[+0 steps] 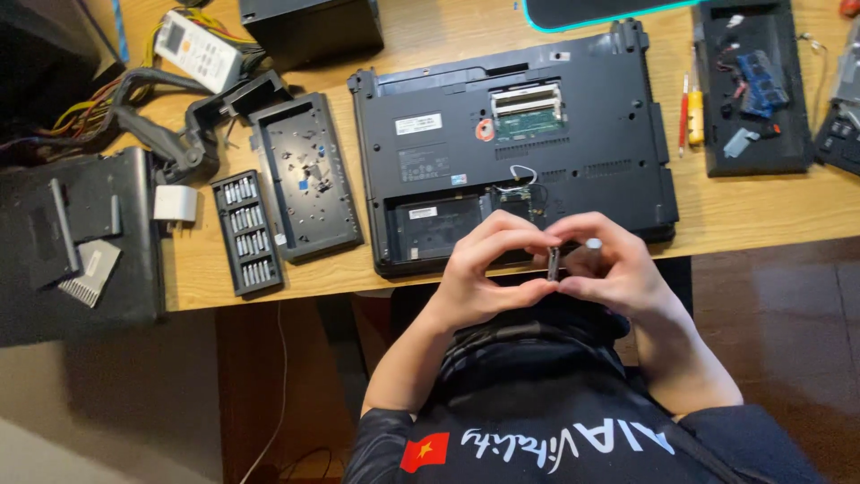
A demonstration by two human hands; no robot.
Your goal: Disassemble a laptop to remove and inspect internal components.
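Right at the near edge of the upturned black laptop (511, 134), both hands meet over its front lip. Only one view, from the head camera, so that's all I've got. Left hand (488, 264) is curled, fingertips pinched onto a small dark metal piece (554, 263) that stands roughly upright between the two hands. Right hand (618, 264) is closed on the same piece from the other side, and a silver screwdriver handle tip (593, 243) pokes up out of that fist. Can't tell what exactly the piece is, the fingers cover most of it. The hands also block the laptop's front edge and part of the open bay there.

On the laptop itself, the memory slot (527, 112) is uncovered near the far side, with an orange ring (485, 130) just left of it.

Left of the laptop lies a removed black cover panel (306, 175), and further left a case of screwdriver bits (245, 233), lid off. Beyond that sit a white charger plug (176, 203) and a tangle of cables (134, 99), with a white remote (197, 49) at the far-left end of the wooden desk (761, 211).

Right of the laptop: a red and yellow screwdriver (691, 112), then a black tray (754, 90) holding blue parts.
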